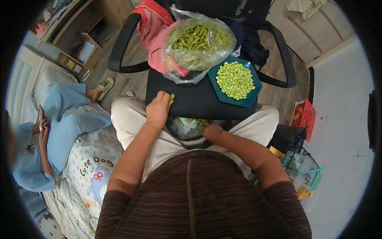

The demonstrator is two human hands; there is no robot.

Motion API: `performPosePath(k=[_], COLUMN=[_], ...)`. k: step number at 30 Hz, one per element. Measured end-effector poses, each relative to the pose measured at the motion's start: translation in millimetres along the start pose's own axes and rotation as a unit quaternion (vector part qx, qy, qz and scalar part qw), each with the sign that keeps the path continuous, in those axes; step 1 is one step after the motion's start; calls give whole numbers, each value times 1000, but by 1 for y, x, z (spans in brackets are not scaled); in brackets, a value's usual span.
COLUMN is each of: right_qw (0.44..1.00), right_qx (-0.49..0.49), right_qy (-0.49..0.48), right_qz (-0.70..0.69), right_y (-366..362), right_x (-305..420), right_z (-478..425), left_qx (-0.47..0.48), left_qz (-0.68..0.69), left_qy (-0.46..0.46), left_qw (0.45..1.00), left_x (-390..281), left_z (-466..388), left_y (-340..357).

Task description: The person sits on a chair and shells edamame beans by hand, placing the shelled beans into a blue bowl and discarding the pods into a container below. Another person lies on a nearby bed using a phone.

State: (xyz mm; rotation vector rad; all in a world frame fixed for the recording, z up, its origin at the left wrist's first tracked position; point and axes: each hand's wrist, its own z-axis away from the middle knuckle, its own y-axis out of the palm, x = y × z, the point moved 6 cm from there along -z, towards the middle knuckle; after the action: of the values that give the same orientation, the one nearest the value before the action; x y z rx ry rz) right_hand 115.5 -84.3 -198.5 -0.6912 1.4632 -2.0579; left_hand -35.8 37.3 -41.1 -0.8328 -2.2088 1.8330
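Note:
My left hand point(158, 108) rests at the near left edge of a black chair seat point(185, 97), with a green soybean pod point(172, 96) pinched at its fingertips. Between my knees, below the seat's front edge, my right hand point(212, 131) reaches down to a plastic-lined container point(188, 128) with green pods or shells in it. The seat edge and the container partly hide its fingers, so their grip cannot be made out. On the seat, a clear plastic bag point(206, 58) holds many soybean pods. Beside it, a dark teal octagonal plate point(222, 95) carries shelled green soybeans point(235, 80).
Black armrests point(124, 44) flank the seat, and pink cloth point(153, 33) lies under the bag. At left, a person in blue point(68, 104) sits on a bed point(86, 143) with a phone point(41, 115). A red basket point(307, 119) and a wire basket point(304, 161) stand at right.

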Motion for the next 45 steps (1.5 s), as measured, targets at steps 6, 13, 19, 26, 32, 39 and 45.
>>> performPosePath(k=[6, 13, 19, 26, 32, 39, 45], right_qw=[996, 963, 937, 674, 853, 887, 918], right_qx=[-37, -223, -179, -267, -268, -301, -306], right_qy=[78, 63, 120, 128, 162, 123, 62], right_qz=[-5, -134, -276, -677, -417, -328, -242], right_y=[10, -75, -85, -93, -94, -114, -129], right_x=[-12, 11, 8, 24, 19, 23, 27], right_z=[6, 12, 2, 1, 2, 6, 6], left_qx=[-50, 20, 145, 148, 161, 235, 236], left_qz=[120, 453, 619, 741, 627, 697, 698], left_qy=[-31, -140, -388, -393, -392, -400, -406], left_qw=[991, 880, 668, 524, 654, 546, 541], left_x=[-3, -11, -21, -38, -35, -41, -37], left_z=[11, 41, 78, 98, 100, 108, 111], left_y=[-11, 8, 39, 50, 50, 61, 64])
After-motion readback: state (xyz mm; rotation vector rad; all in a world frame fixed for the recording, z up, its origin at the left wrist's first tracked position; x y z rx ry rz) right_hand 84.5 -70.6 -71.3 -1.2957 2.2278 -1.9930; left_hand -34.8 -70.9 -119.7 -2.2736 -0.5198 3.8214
